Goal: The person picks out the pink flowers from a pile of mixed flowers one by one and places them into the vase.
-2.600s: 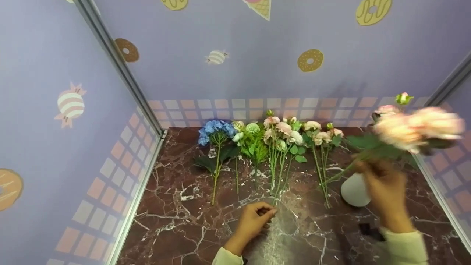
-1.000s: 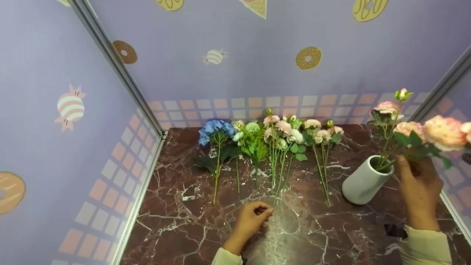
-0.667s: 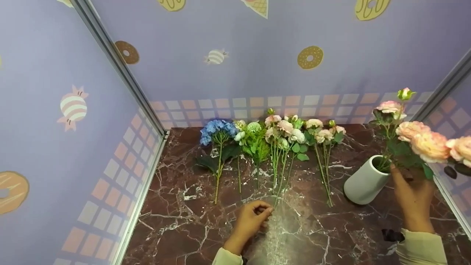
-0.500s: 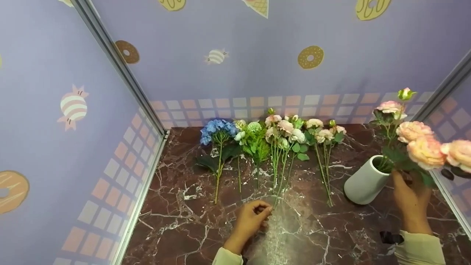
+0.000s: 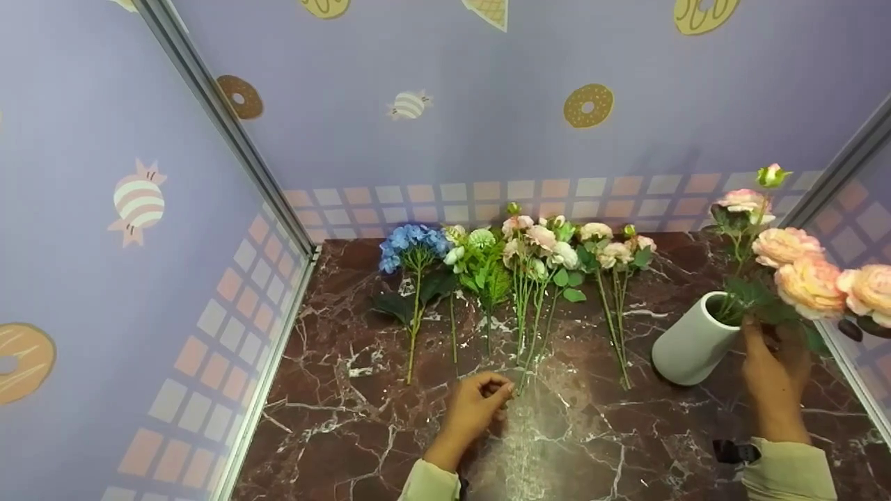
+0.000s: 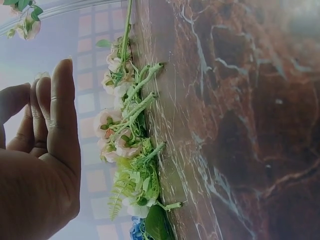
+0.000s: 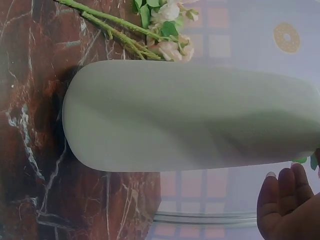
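Note:
At the right of the head view a white vase (image 5: 696, 341) stands on the table. A spray of peach-pink flowers (image 5: 811, 285) has its stem in the vase mouth, with its blooms leaning right. My right hand (image 5: 776, 376) is at the vase's right rim, gripping the spray low among its leaves; thumb and index finger are partly hidden there. In the right wrist view the vase (image 7: 185, 117) fills the middle, and curved fingers (image 7: 285, 192) show beside its top. My left hand (image 5: 477, 410) hovers loosely curled over the table front, holding nothing, near the stem ends.
Across the back of the dark marbled table (image 5: 334, 431) lie a blue hydrangea (image 5: 411, 247), green foliage sprays (image 5: 484, 275), pale pink and white flowers (image 5: 536, 250) and another pink bunch (image 5: 612, 257). Patterned purple walls (image 5: 480, 139) enclose the table at the back and sides.
My right hand has carried the peach-pink spray to the vase mouth and lowered it in; the stem was outside the vase at first. The left hand has barely moved.

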Motion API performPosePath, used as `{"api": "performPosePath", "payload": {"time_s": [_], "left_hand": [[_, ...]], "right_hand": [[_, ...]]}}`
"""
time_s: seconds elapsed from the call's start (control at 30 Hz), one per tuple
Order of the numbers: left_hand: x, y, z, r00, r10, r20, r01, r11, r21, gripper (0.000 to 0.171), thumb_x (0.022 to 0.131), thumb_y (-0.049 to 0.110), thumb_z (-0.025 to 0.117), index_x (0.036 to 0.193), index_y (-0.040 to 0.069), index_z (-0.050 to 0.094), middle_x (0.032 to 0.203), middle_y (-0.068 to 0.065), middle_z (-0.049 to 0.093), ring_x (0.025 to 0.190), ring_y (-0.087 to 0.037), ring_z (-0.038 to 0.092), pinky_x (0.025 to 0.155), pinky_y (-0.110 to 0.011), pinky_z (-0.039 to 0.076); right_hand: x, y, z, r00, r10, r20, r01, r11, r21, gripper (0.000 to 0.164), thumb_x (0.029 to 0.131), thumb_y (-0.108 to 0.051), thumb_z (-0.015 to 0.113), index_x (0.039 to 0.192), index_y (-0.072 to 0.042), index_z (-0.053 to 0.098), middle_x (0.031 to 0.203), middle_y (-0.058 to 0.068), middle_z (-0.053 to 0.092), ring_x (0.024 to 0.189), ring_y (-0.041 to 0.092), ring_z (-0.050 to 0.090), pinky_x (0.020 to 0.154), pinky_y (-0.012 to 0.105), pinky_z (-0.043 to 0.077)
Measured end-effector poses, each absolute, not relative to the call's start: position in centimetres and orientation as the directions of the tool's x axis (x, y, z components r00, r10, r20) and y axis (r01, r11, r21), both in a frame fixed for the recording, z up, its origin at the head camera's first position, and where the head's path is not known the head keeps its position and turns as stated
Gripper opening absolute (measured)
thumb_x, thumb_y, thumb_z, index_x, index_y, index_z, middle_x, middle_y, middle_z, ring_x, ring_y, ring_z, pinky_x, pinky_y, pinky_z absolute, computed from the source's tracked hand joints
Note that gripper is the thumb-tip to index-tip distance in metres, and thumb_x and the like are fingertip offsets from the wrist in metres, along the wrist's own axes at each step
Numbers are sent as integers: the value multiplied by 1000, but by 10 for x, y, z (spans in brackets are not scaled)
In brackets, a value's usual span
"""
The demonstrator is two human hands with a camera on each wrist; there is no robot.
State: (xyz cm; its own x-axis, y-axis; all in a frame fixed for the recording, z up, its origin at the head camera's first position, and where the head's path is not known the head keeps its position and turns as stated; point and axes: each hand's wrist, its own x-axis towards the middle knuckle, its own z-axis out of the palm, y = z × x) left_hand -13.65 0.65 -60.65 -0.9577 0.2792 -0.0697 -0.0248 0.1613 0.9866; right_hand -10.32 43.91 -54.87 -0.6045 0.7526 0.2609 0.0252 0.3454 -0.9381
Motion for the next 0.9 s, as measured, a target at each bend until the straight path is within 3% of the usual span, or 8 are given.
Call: {"api": "performPosePath", "payload": {"time_s": [0.07,0.17,0.27,0.47,0.63,0.7,0.8,0.9], "left_hand": [[-137,6,-607,-960,273,-69,-20,178,984,11,105,9,81,104,-2,83,90,-12,81,66,-8,69,64,-44,70],[-141,7,-607,-964,262,-55,0,206,979,12,105,11,82,104,-1,83,89,-12,81,65,-12,71,64,-47,70],[-147,9,-607,-968,246,-39,20,233,972,12,104,12,83,102,0,84,88,-13,82,64,-19,73,64,-50,70],[-162,15,-607,-969,245,-46,11,224,974,11,104,9,82,103,-2,82,89,-12,81,70,-27,77,69,-57,71],[-173,20,-607,-975,217,-48,12,268,963,8,104,9,82,104,1,82,89,-7,80,69,-10,68,66,-38,70],[-181,24,-606,-978,202,-62,4,309,951,7,104,11,81,105,3,83,91,-6,81,69,-12,69,65,-32,68],[-198,32,-611,-982,184,-34,42,392,919,9,104,14,82,109,7,84,95,-5,83,72,-15,74,67,-30,66],[-224,43,-638,-985,171,29,112,497,861,14,102,19,83,113,11,85,99,-2,85,81,-13,77,74,-31,66]], "right_hand": [[-104,438,-551,-606,734,307,-39,358,-933,17,108,-11,71,93,-15,78,87,-34,61,88,-7,58,83,9,46],[-106,437,-554,-602,703,380,-166,355,-920,14,105,4,71,107,16,74,88,-31,65,87,-6,60,80,8,50],[-108,438,-555,-595,706,384,-231,307,-923,16,102,10,71,115,17,75,91,-27,68,88,-4,61,80,8,51],[-110,440,-555,-581,654,484,-229,438,-869,28,100,10,72,127,18,73,103,-36,67,97,-13,64,91,7,49],[-108,440,-557,-621,656,429,-229,372,-900,45,104,8,67,149,1,68,129,-29,66,121,-7,64,104,8,51],[-103,438,-559,-637,691,342,-183,296,-938,50,106,5,65,153,-13,65,129,-26,65,121,-3,62,104,8,50],[-89,430,-565,-629,756,183,-18,221,-975,34,109,-7,65,135,-29,66,111,-27,61,105,-2,57,95,12,47],[-75,416,-574,-607,790,80,109,183,-977,21,109,-14,67,108,-34,62,93,-27,56,91,-1,51,86,14,42]]}}
